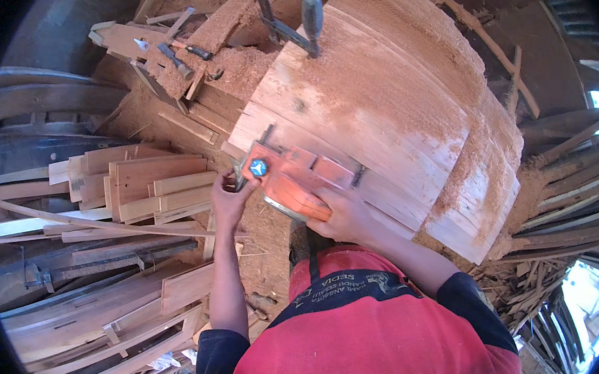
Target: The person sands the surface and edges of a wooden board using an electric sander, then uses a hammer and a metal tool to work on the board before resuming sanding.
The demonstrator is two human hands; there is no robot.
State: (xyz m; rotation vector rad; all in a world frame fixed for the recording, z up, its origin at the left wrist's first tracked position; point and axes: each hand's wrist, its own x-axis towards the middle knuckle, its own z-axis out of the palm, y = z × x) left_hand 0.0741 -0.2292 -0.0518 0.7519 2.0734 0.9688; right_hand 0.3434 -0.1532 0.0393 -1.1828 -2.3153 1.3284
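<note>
An orange electric planer with a blue front knob lies at the near left edge of a wide panel of light wooden boards. My right hand is wrapped round its rear handle. At the front end, beside the knob, the fingers and thumb of my left hand close on the planer's edge near a dark metal part. The undersides of both grips are hidden. Sawdust covers much of the panel, thickest toward its far right side.
A bar clamp grips the panel's far left edge. Beyond it, a sawdust-covered bench holds a chisel-like tool. Stacked boards and a long metal clamp lie at left. Curved timber strips are piled at right.
</note>
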